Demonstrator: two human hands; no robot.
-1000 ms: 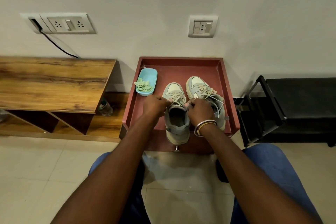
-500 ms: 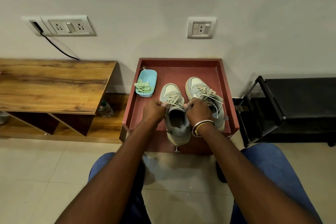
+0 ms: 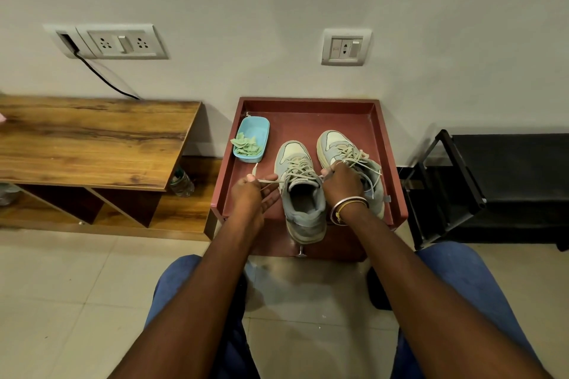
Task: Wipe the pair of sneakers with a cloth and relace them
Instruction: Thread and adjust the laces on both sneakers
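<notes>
On the red worktop (image 3: 308, 118) the near sneaker (image 3: 304, 218) lies heel at 6 o'clock, toe at 12. The second sneaker (image 3: 334, 144) is just beside it at 2 o'clock. The left hand (image 3: 251, 195) pinches the lace (image 3: 271, 181), taut toward 9 o'clock. The right hand (image 3: 341, 181) is curled on it at 3 o'clock. The next pull likely runs across the shoe's long axis.

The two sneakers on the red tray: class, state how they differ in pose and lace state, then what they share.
The left sneaker's heel overhangs the tray's front edge; the right sneaker sits further back. The left hand and right hand hold the left sneaker's lace, drawn taut; the right sneaker's laces lie loose. Both are pale grey-green, toes pointing away.
</notes>
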